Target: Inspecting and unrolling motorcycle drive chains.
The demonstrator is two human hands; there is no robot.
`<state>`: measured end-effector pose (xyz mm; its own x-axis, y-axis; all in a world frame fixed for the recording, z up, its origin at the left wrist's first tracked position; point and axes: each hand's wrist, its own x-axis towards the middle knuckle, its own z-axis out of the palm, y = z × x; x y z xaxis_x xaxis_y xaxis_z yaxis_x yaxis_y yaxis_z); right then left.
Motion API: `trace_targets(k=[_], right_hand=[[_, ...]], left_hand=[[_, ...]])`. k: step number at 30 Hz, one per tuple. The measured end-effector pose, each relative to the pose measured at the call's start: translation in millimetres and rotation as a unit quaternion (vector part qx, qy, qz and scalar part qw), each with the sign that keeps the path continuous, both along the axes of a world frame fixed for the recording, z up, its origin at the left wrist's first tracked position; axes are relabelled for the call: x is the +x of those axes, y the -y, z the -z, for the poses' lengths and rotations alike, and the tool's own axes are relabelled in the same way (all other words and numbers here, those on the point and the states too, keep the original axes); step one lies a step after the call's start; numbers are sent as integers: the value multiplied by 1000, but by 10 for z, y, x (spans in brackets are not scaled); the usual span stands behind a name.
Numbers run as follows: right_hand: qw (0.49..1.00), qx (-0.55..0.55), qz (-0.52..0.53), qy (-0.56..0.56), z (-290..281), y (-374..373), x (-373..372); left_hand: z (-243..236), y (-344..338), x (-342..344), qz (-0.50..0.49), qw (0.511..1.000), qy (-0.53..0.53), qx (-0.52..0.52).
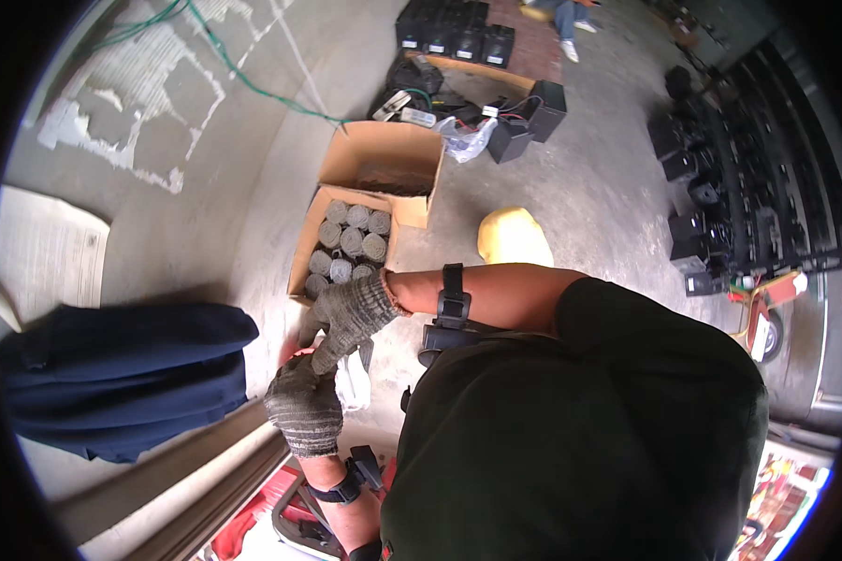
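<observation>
The grey-knit-gloved right hand [354, 313] met the matching left hand [306, 407], centre-left; fingers' grip was indeterminable. The brown cardboard box [305, 245] apparently kept grey cylinders [351, 241] grouped.

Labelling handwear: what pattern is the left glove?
Left glove: grey with pale stripes, best in the head view.

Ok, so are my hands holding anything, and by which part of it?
That can't be told: the gloved right hand and left hand meet, hiding whatever might be between them.
</observation>
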<state>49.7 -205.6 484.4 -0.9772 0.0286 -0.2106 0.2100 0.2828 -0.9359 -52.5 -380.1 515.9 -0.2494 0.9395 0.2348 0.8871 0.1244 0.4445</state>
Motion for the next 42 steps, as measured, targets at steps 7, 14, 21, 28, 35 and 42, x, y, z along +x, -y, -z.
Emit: trace_targets(k=[7, 14, 21, 28, 35, 42], right_hand=[[998, -44, 30, -38, 119, 19, 273], [967, -223, 64, -101, -91, -88, 709], [932, -319, 72, -154, -136, -147, 828], [974, -205, 68, -70, -177, -359, 957], [951, -290, 87, -58, -19, -423, 905], [988, -127, 88, 11, -189, -337, 716]], left_hand=[[-126, -123, 136, 85, 993, -70, -31], [-184, -207, 428, 58, 977, 202, 45], [156, -260, 656, -40, 885, 435, 164], [-105, -336, 506, 51, 989, 87, 109], [-414, -508, 430, 76, 994, -75, 0], [-386, -550, 355, 97, 981, -119, -117]])
